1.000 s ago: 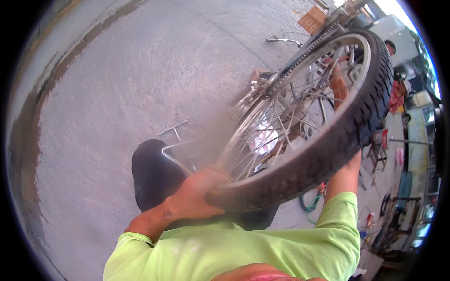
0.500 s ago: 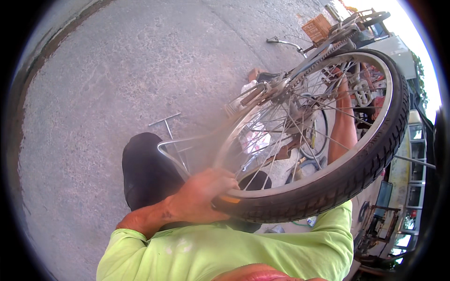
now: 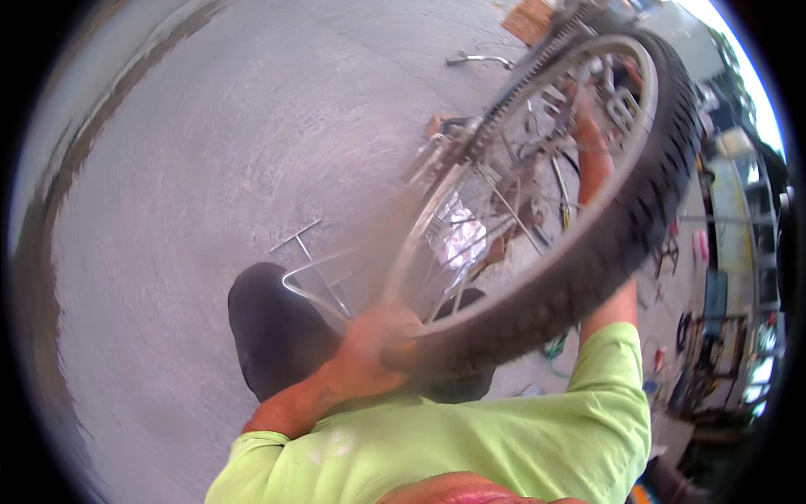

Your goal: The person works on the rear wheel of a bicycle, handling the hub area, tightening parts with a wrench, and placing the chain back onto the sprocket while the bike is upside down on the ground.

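"Grey concrete is spread from eight o'clock round to twelve in the head view, with an orange-brown crate at one o'clock and a dark metal rack between three and four. Where is the handled piece?"

"A bicycle wheel is seen tilted, from six o'clock up to about half past one. Off at nine, a T-shaped tool is left on the floor; toward three, a white plastic bag is glimpsed behind the spokes."

"And the fingers?"

"By the left hand, just past six, the near edge of the tyre appears to be gripped, fingers curled over it, though blurred. The right hand, between one and two, is seen through the spokes beside a pedal; whether its fingers are closed cannot be told."

"What has been changed over the last half second?"

"Spokes that were crisply shown are now smeared. Wheel and crate have been shifted together toward eleven o'clock, so a turn of the head is suggested. More of the right forearm has been uncovered below the tyre."

"And for the work?"

"Hold on the wheel is judged to have been kept. Whether it is being spun cannot be settled."
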`<state>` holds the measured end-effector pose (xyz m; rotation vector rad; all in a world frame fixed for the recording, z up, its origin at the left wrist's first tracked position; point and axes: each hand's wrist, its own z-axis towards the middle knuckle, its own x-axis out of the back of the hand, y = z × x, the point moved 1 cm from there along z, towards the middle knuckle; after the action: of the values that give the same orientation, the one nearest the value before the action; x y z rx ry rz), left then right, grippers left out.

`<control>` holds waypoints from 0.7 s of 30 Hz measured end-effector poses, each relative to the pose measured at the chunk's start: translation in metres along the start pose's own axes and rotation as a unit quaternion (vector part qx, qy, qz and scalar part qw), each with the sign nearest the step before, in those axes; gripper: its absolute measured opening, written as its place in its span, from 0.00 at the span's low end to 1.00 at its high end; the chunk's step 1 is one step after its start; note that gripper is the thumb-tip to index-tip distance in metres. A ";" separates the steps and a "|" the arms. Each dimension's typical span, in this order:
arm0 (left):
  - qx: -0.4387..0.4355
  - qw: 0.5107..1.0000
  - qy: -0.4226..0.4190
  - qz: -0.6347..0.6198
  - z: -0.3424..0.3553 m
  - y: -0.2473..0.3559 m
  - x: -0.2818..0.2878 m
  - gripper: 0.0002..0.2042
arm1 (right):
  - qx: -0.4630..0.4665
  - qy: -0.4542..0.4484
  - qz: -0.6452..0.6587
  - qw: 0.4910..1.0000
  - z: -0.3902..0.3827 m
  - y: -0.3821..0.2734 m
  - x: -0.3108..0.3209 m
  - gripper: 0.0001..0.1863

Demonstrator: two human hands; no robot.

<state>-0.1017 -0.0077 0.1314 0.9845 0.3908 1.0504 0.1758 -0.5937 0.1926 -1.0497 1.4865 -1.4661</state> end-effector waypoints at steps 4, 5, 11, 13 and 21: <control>0.097 0.993 0.001 0.069 -0.003 0.015 0.003 0.19 | 0.008 -0.003 0.029 1.000 -0.034 0.014 -0.042 0.22; 0.159 0.983 -0.012 0.093 -0.001 0.023 0.003 0.17 | 0.004 -0.002 0.048 0.999 -0.050 0.020 -0.058 0.22; 0.213 0.975 0.035 0.056 -0.008 0.019 -0.006 0.13 | 0.016 -0.008 0.199 0.980 -0.138 0.009 -0.119 0.18; 0.231 0.970 0.050 0.051 -0.010 0.022 -0.008 0.13 | -0.008 -0.037 0.273 0.961 -0.149 0.013 -0.116 0.17; 0.145 0.977 0.039 0.151 -0.010 0.016 -0.002 0.13 | -0.035 -0.021 0.258 0.965 -0.133 0.038 -0.128 0.22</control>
<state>-0.1177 -0.0027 0.1387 1.2949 0.4782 1.3334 0.0951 -0.4275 0.1560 -0.6561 1.6363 -1.0222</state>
